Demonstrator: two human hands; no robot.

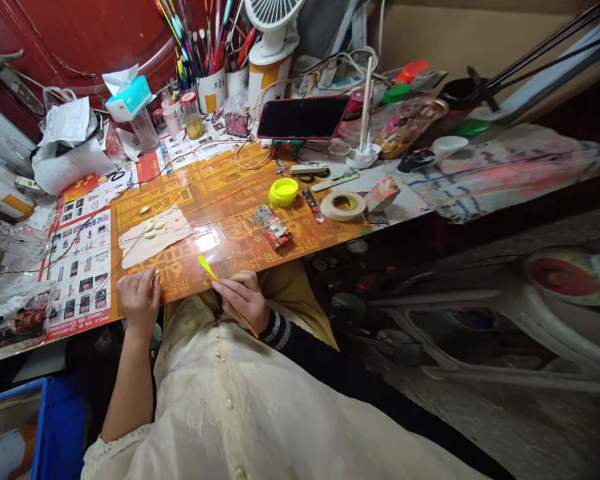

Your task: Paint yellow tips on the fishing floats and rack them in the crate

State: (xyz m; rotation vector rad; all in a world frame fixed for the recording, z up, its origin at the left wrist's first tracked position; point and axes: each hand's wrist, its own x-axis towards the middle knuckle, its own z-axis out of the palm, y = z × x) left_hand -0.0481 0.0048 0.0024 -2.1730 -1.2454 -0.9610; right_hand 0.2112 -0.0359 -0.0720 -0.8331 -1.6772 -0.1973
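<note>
In my right hand is a paintbrush, its bristles bright fluorescent yellow and pointing up and left. Its orange handle end shows below the palm. The fingers of my left hand are pinched at the table's front edge; a small pale tip shows at them, mostly hidden. Beyond that hand, several small cream oval pieces with thin dark wires lie on a pale sheet. An open pot of fluorescent yellow paint stands farther back, right of centre. Near it sits a paint-stained block.
A roll of masking tape and scissors lie to the right. A phone leans upright at the back, beside a white fan and brush-filled cups. Tissues and cluttered bags occupy the left.
</note>
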